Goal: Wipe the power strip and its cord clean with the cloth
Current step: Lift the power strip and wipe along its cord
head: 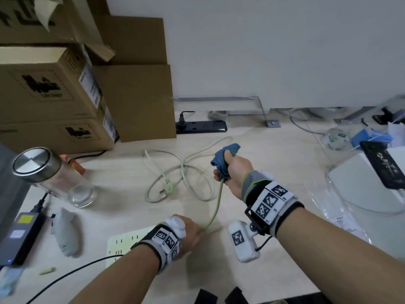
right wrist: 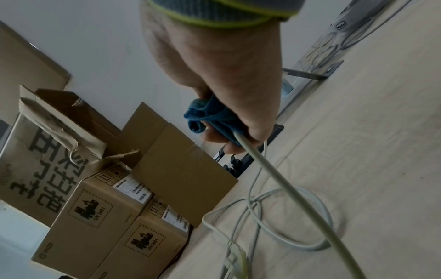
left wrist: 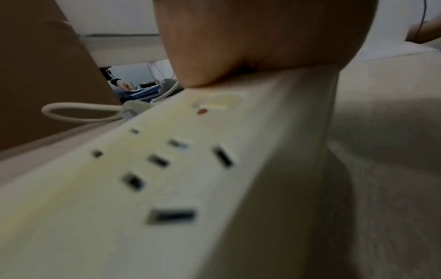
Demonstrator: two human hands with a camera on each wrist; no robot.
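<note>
A white power strip lies flat at the table's near edge. My left hand holds down its right end, with the heel of the hand resting on the strip's top just past the switch. Its fingers are hidden. The pale cord rises taut from there to my right hand. That hand grips a blue cloth bunched round the cord above the table. In the right wrist view the cloth pokes out of the fist. The remaining cord lies in loose loops, ending at the plug.
Stacked cardboard boxes fill the back left. A black power strip lies by the wall. A glass jar with a metal lid and a black adapter stand at the left. At the right, a phone rests on a white device.
</note>
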